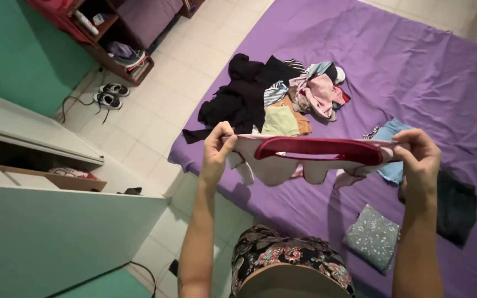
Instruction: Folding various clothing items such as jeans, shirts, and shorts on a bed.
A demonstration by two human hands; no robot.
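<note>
- While the left hand [216,150] pinches one end of the pale garment with a red band [316,150], thumb over and fingers under, that grip looks firm enough to keep the edge taut.
- Stretched between both hands, the garment hangs in the air above the near edge of the purple bed [415,66]; keeping the band level would, I judge, let the loose flaps fall evenly.
- Pinching the other end, the right hand [419,160] sits at about the same height, well apart from the left.
- Behind lies the heap of unsorted clothes [274,94]; at the right, near the folded grey piece [372,236], bare sheet offers room.
</note>
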